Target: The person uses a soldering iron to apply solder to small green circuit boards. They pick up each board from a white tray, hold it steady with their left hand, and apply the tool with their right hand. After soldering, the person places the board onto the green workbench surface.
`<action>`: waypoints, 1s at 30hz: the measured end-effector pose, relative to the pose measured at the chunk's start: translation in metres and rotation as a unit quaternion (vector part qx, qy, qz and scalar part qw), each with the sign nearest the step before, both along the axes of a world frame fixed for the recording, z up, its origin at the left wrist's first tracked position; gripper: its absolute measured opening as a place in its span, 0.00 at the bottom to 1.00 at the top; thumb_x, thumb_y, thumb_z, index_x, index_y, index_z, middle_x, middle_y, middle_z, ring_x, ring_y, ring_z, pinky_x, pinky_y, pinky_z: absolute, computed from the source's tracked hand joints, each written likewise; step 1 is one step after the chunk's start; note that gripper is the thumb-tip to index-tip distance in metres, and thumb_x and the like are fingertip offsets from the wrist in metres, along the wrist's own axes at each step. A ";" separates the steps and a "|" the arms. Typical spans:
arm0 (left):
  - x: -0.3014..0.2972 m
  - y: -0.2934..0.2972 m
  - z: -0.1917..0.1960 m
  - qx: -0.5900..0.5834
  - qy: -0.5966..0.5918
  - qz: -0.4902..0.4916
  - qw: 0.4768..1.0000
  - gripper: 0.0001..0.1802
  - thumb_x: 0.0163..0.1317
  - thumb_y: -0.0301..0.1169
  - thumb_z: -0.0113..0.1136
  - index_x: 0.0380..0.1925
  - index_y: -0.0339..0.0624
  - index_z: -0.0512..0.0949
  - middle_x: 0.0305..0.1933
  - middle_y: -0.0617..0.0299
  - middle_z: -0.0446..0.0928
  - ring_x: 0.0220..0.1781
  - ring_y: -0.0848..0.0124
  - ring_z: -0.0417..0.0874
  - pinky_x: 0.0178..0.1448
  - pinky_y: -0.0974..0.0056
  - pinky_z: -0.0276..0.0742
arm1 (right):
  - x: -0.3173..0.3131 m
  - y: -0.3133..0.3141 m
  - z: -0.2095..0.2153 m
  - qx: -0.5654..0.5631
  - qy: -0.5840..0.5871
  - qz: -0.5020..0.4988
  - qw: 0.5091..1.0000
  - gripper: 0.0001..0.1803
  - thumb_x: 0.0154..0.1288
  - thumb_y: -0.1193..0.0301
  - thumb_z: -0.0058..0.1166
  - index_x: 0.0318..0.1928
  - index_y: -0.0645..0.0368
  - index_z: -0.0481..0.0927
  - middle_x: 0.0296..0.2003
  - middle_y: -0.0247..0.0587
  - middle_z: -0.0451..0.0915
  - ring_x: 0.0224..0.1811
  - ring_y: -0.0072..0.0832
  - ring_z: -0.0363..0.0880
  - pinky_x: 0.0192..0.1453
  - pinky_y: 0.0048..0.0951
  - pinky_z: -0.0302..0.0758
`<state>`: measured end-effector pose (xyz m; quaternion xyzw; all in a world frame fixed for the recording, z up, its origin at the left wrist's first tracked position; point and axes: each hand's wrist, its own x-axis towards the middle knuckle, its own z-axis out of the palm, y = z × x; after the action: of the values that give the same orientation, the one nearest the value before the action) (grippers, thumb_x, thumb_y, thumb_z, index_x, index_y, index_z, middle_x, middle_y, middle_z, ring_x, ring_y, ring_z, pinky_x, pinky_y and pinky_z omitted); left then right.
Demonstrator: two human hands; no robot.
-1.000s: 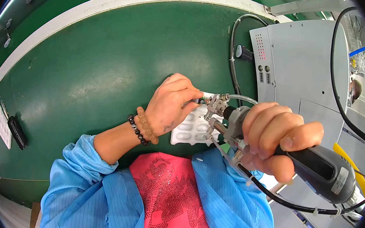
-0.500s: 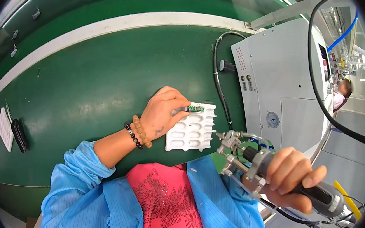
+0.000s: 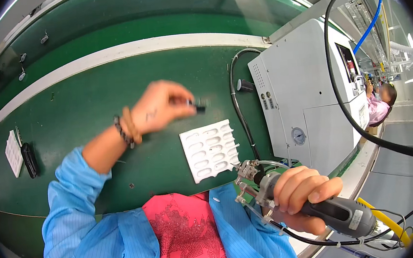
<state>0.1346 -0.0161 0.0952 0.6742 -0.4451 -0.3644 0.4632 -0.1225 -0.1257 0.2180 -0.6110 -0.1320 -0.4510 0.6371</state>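
Observation:
My left hand (image 3: pixel 162 107) is lifted over the green bench, its thumb and fingers pinching a small circuit board (image 3: pixel 198 107) smeared by motion. Just below lies a white tray (image 3: pixel 203 140) with rows of oval recesses. No contact shows between that hand and the tray. At the lower right, my right hand (image 3: pixel 302 197) is wrapped around a grey-and-black hand-held tool (image 3: pixel 343 216). Metal fittings (image 3: pixel 248 174) and thin tubes at its front end point toward the tray's near right corner.
A large light-grey machine (image 3: pixel 292 91) with a gauge stands on the right. A black cable (image 3: pixel 236 91) runs along its side; another loops in front. At the far left lie a black case (image 3: pixel 29 160) and a white pad (image 3: pixel 14 153). A person in pink (image 3: pixel 377 107) sits beyond the machine.
My left hand has moved up and left, taking the circuit board off the tray. The tray is now uncovered. My right hand keeps its hold on the tool as the view shifts.

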 end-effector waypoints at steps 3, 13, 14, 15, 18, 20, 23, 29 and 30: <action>0.061 -0.041 0.005 -0.046 -0.130 0.176 0.975 0.19 0.59 0.37 0.69 0.47 0.36 0.83 0.41 0.53 0.85 0.42 0.64 0.85 0.50 0.61 0.79 | -0.002 0.003 0.003 0.002 0.008 0.011 1.000 0.28 0.63 0.55 0.68 0.40 0.65 0.67 0.17 0.37 0.74 0.13 0.27 0.73 0.16 0.27 0.73; -0.105 0.029 -0.016 -0.151 -0.305 -0.071 0.937 0.24 0.55 0.40 0.70 0.51 0.44 0.79 0.58 0.52 0.75 0.64 0.50 0.72 0.66 0.48 0.70 | -0.007 0.000 -0.003 0.006 -0.004 -0.005 1.000 0.27 0.63 0.56 0.69 0.38 0.66 0.68 0.16 0.36 0.73 0.13 0.27 0.73 0.16 0.28 0.74; -0.116 0.036 -0.017 -0.139 -0.296 -0.080 0.942 0.24 0.55 0.40 0.70 0.50 0.45 0.79 0.60 0.54 0.74 0.64 0.51 0.71 0.66 0.48 0.70 | -0.006 -0.001 -0.003 0.003 -0.003 -0.002 1.000 0.27 0.62 0.57 0.69 0.38 0.65 0.68 0.16 0.36 0.73 0.13 0.28 0.73 0.16 0.28 0.74; -0.118 0.039 -0.021 -0.134 -0.299 -0.080 0.941 0.23 0.55 0.40 0.70 0.49 0.45 0.79 0.60 0.54 0.74 0.65 0.51 0.71 0.66 0.48 0.70 | -0.006 -0.001 -0.003 -0.004 0.002 0.006 1.000 0.26 0.62 0.58 0.70 0.38 0.65 0.68 0.16 0.36 0.73 0.13 0.28 0.73 0.16 0.28 0.74; -0.118 0.042 -0.037 -0.134 -0.296 -0.075 0.943 0.21 0.55 0.40 0.70 0.47 0.44 0.79 0.60 0.56 0.73 0.65 0.52 0.70 0.65 0.48 0.70 | -0.001 -0.002 -0.004 -0.021 0.017 0.024 0.999 0.25 0.60 0.61 0.71 0.38 0.66 0.69 0.16 0.36 0.73 0.13 0.28 0.74 0.17 0.28 0.74; -0.114 0.040 -0.043 -0.151 -0.279 -0.072 0.946 0.20 0.55 0.39 0.70 0.45 0.43 0.80 0.59 0.56 0.74 0.64 0.53 0.71 0.65 0.49 0.70 | 0.000 0.001 -0.005 -0.018 0.025 0.022 0.999 0.25 0.59 0.63 0.73 0.38 0.66 0.69 0.16 0.36 0.73 0.13 0.28 0.74 0.17 0.29 0.74; -0.109 0.041 -0.045 -0.165 -0.267 -0.071 0.947 0.17 0.54 0.38 0.70 0.41 0.42 0.80 0.57 0.57 0.75 0.63 0.54 0.72 0.64 0.49 0.71 | 0.007 0.002 -0.009 -0.044 0.024 0.030 0.998 0.22 0.63 0.64 0.68 0.38 0.63 0.66 0.16 0.33 0.72 0.13 0.24 0.73 0.16 0.24 0.73; -0.107 0.040 -0.041 -0.160 -0.258 -0.058 0.951 0.14 0.55 0.36 0.68 0.39 0.42 0.80 0.54 0.58 0.76 0.62 0.56 0.73 0.63 0.51 0.71 | 0.015 0.002 -0.008 -0.080 0.063 0.068 0.993 0.22 0.65 0.63 0.66 0.40 0.63 0.65 0.16 0.33 0.72 0.12 0.23 0.73 0.15 0.24 0.73; -0.107 0.039 -0.042 -0.157 -0.259 -0.047 0.952 0.14 0.55 0.36 0.68 0.39 0.42 0.80 0.54 0.58 0.76 0.62 0.56 0.73 0.63 0.51 0.71 | 0.017 0.002 -0.009 -0.080 0.065 0.074 0.992 0.23 0.65 0.63 0.67 0.40 0.63 0.65 0.16 0.33 0.73 0.12 0.23 0.73 0.16 0.24 0.73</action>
<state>0.0279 0.0231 0.0535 0.6424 -0.6324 -0.1245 0.4145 -0.1058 -0.1237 0.2087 -0.6770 -0.1706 -0.3496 0.6248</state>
